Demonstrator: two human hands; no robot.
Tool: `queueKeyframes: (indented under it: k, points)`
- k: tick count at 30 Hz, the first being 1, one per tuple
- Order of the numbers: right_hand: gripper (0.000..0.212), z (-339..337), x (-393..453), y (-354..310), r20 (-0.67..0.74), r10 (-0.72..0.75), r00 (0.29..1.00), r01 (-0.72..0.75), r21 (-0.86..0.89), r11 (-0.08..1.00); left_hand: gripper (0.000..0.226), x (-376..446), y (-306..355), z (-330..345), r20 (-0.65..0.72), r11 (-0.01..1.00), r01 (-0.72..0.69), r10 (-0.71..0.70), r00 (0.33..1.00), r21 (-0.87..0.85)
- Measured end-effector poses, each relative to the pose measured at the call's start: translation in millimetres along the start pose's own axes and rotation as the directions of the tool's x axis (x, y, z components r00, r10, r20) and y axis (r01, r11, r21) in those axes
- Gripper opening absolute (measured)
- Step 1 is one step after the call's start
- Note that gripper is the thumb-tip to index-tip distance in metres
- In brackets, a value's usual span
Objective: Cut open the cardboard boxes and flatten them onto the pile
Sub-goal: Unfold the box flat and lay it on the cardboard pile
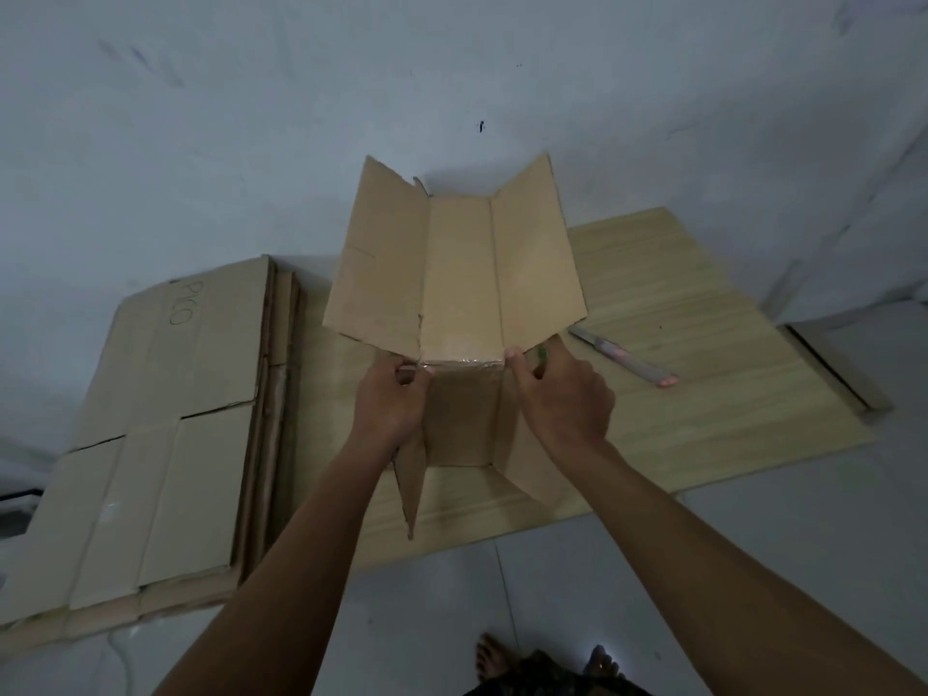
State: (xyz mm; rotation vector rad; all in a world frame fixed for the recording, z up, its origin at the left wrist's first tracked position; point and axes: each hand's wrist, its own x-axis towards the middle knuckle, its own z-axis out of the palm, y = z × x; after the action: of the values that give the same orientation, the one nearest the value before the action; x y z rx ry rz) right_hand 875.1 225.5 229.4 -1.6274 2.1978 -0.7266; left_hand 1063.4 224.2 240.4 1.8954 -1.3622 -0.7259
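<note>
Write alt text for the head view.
Both hands, left hand and right hand, grip an opened brown cardboard box at its taped fold, above a pale wooden board. A stack of flattened cardboard lies left; a pink-tipped utility knife lies right.

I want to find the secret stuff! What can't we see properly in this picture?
- Head view: the left hand and right hand cover parts of the box.
- The knife blade is too blurry.
- The pile is cut off at the left edge.

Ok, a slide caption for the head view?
Both hands hold a cut-open cardboard box above the mat, beside the flattened pile.
</note>
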Motion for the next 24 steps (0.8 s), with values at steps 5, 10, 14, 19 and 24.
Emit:
queueKeyframes:
  k: [5,10,14,19,24]
  points:
    - [0.059,-7,-3,5,0.068,0.187,0.980,-0.197,0.211,0.957,0.013,4,-1,-13,0.096,0.997,-0.060,0.055,0.994,0.049]
    - [0.067,-14,7,12,0.179,0.187,0.966,-0.220,0.185,0.958,0.022,4,-1,-24,0.373,0.992,0.127,-0.113,0.921,-0.015]
    - [0.055,-21,3,34,0.279,-0.058,0.959,0.035,0.087,0.996,0.021,-8,-14,-37,0.457,0.970,0.223,-0.156,0.876,-0.096]
    - [0.055,-22,5,35,-0.018,-0.165,0.986,0.165,0.009,0.986,0.024,-3,2,-56,0.493,0.984,0.128,-0.175,0.852,0.127]
    - [0.061,-14,-7,45,-0.183,-0.121,0.976,0.144,0.123,0.982,0.015,4,17,-57,0.585,0.952,0.191,-0.298,0.754,0.239]
